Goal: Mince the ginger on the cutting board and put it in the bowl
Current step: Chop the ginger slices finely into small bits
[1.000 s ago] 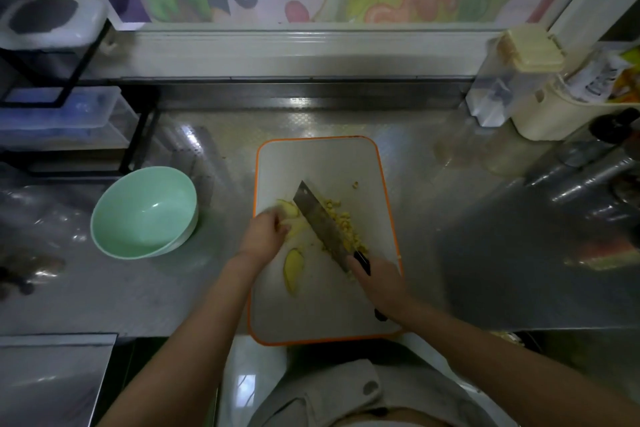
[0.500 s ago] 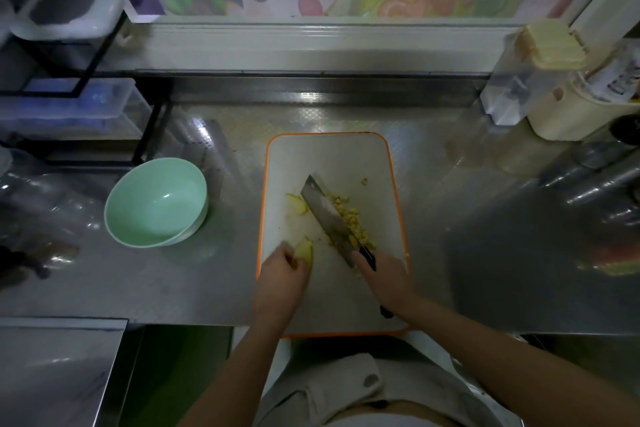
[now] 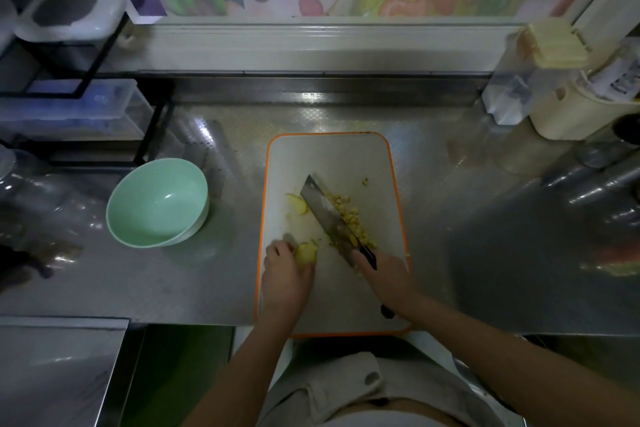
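A white cutting board [image 3: 346, 156] with an orange rim lies on the steel counter in front of me. My left hand [image 3: 285, 274] pinches a yellow ginger slice [image 3: 306, 251] near the board's left edge. My right hand [image 3: 384, 276] grips the black handle of a cleaver [image 3: 327, 215], whose blade lies diagonally across the board. Minced ginger [image 3: 349, 215] is heaped right of the blade. Another ginger slice [image 3: 298, 203] lies left of the blade tip. An empty mint-green bowl [image 3: 157, 203] stands to the left of the board.
A black wire rack with clear plastic boxes [image 3: 69, 107] stands at the back left. Cream containers [image 3: 561, 80] and steel canisters [image 3: 602, 180] crowd the back right. The counter's front edge runs just under the board, with a steel surface [image 3: 59, 371] lower left.
My left hand left the slice near the blade tip, drew back toward me and picked up the nearer ginger slice. The cleaver stays in about the same place on the board.
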A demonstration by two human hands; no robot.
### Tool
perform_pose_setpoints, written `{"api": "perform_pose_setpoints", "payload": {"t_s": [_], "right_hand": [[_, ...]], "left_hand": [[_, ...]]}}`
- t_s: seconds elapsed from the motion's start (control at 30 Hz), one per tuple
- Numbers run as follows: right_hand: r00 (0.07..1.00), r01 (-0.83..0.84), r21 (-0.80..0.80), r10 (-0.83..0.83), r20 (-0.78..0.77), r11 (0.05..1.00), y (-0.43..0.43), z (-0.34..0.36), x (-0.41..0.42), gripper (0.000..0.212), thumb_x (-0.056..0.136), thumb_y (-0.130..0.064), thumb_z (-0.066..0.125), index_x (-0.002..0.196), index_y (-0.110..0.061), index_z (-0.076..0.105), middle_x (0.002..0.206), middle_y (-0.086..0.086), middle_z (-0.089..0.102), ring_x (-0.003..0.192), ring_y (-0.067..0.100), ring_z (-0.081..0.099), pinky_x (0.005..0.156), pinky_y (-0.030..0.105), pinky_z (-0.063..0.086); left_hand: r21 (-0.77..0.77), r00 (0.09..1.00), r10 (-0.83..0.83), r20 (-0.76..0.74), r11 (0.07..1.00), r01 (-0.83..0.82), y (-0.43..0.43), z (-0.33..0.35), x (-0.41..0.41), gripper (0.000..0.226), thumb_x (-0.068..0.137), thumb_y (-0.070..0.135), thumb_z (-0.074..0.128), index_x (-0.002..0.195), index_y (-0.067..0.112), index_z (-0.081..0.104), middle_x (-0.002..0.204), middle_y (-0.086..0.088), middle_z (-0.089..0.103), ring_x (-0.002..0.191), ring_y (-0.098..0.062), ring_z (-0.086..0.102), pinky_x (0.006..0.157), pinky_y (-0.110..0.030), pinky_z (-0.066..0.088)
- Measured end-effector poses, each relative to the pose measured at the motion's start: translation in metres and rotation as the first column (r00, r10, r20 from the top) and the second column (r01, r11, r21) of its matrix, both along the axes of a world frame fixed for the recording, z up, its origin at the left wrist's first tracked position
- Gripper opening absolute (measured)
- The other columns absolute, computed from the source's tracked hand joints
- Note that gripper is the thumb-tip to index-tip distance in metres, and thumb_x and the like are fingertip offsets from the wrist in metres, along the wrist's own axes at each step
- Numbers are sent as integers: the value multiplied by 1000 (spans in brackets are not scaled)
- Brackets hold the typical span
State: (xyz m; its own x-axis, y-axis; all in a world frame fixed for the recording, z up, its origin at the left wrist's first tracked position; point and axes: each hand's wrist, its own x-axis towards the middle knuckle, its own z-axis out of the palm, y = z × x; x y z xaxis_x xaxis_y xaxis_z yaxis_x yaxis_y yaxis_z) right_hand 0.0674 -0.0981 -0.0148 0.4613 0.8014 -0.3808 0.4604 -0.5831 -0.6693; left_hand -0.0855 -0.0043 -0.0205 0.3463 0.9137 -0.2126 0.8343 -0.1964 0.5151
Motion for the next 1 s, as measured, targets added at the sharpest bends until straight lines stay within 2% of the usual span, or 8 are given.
{"api": "perform_pose_setpoints", "payload": {"t_s": [0.13, 0.23, 0.33, 0.47, 0.57, 0.7, 0.83, 1.0], "right_hand": [[1000, -9, 10, 9, -7, 1000, 0, 2, 0, 41, 97, -38, 44, 60, -23, 38, 54, -5, 39, 46, 6, 38, 44, 19, 31], [1000, -15, 11, 15, -14, 1000, 1, 2, 1, 41, 98, -38, 43, 60, -23, 38, 54, -5, 39, 47, 5, 37, 45, 18, 33], [1000, -13, -8, 13, -12, 1000, 2, 2, 1, 41, 97, -39, 43, 60, -22, 38, 54, -4, 40, 47, 7, 39, 44, 19, 31], [1000, -16, -2, 16, -23, 1000, 2, 2, 1, 41, 97, -39, 43, 60, -21, 38, 54, -4, 40, 46, 7, 38, 45, 19, 30], [1000, -13, 8, 13, -17, 1000, 2, 4, 0, 42, 97, -37, 44, 59, -22, 36, 53, -5, 38, 45, 6, 36, 43, 19, 29], [1000, -12, 17, 13, -24, 1000, 3, 4, 0, 42, 98, -36, 44, 59, -21, 36, 53, -5, 37, 44, 6, 35, 43, 19, 30], [999, -21, 14, 22, -40, 1000, 4, 3, -1, 41, 98, -38, 43, 63, -17, 41, 53, -4, 36, 43, 7, 33, 42, 19, 30], [1000, -4, -10, 4, -30, 1000, 4, 3, -1, 44, 97, -38, 44, 58, -20, 36, 51, -4, 36, 42, 8, 33, 44, 19, 26]], "left_hand": [[-80, 998, -8, 64, 997, 13, 0, 7, 1, 19, 88, 28, 58, 94, 11, 49, 88, -5, 56, 85, -25, 56, 62, -27, 32], [-4, 983, 20, 182, 1000, -19, 4, 14, 2, 15, 82, 12, 59, 79, 14, 45, 70, 2, 46, 66, -18, 46, 54, -28, 28], [43, 991, -42, 126, 998, 37, 9, 12, 1, 17, 79, 5, 56, 81, 16, 44, 80, 2, 45, 72, -20, 46, 59, -30, 31], [2, 980, -197, -29, 980, 197, 3, 3, -2, 21, 84, 30, 60, 89, 18, 44, 93, 2, 43, 81, -19, 50, 61, -27, 32], [1, 988, -153, -25, 988, 153, 0, 2, -2, 34, 83, 43, 62, 97, 16, 47, 95, 4, 38, 79, -13, 44, 62, -25, 34], [77, 998, -53, 16, 996, 51, 5, -6, -4, 41, 80, 37, 67, 104, 7, 50, 105, -11, 47, 94, -24, 48, 76, -32, 42], [-75, 995, 32, 91, 997, -25, 6, -8, -7, 24, 89, 31, 58, 96, 10, 49, 99, -7, 50, 74, -13, 43, 60, -21, 26], [-70, 980, 59, 189, 996, -47, 12, -15, -7, 24, 88, 33, 60, 83, 16, 45, 80, 2, 47, 67, -15, 44, 53, -23, 23]]}}
